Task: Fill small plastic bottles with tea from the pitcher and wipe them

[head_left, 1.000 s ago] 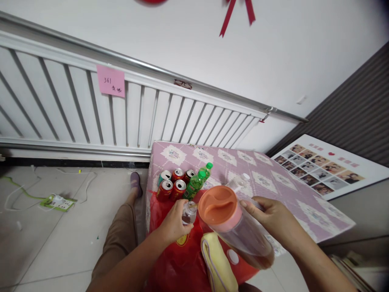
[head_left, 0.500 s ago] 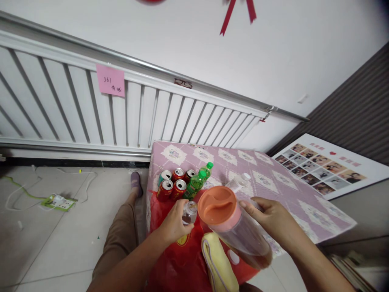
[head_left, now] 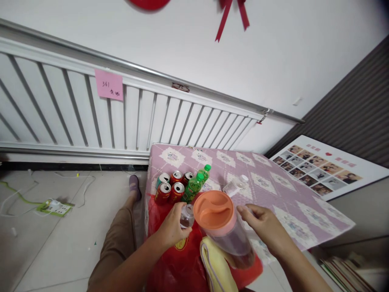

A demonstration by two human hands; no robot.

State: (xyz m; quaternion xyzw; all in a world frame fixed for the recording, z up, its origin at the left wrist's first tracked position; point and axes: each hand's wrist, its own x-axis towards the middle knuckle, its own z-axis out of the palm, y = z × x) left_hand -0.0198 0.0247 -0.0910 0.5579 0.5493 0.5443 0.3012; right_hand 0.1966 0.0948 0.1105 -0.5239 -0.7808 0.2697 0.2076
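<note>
My left hand (head_left: 172,229) is wrapped round a small clear open-topped bottle (head_left: 187,216) with dark liquid inside. In my right hand (head_left: 263,227) is the handle of a clear pitcher (head_left: 238,247) with an orange lid (head_left: 214,210); it is tilted, its lid close beside the bottle's mouth, and brown liquid lies in its lower part. Whether liquid is flowing cannot be made out. Below the pitcher is a folded yellow cloth (head_left: 216,265) on red plastic (head_left: 179,267). Several opened cans (head_left: 163,192) and two green bottles (head_left: 192,187) stand just beyond my left hand.
A clear bottle with a white cap (head_left: 235,185) lies on the patterned tablecloth (head_left: 291,227). Behind the table runs a white radiator (head_left: 146,117). A framed photo board (head_left: 328,166) leans at the right. A power strip (head_left: 56,207) with cables is on the floor at left.
The pitcher has turned more upright, its base swinging left and hiding the white disc under it. Both hands have shifted slightly left, and the view has moved a little.
</note>
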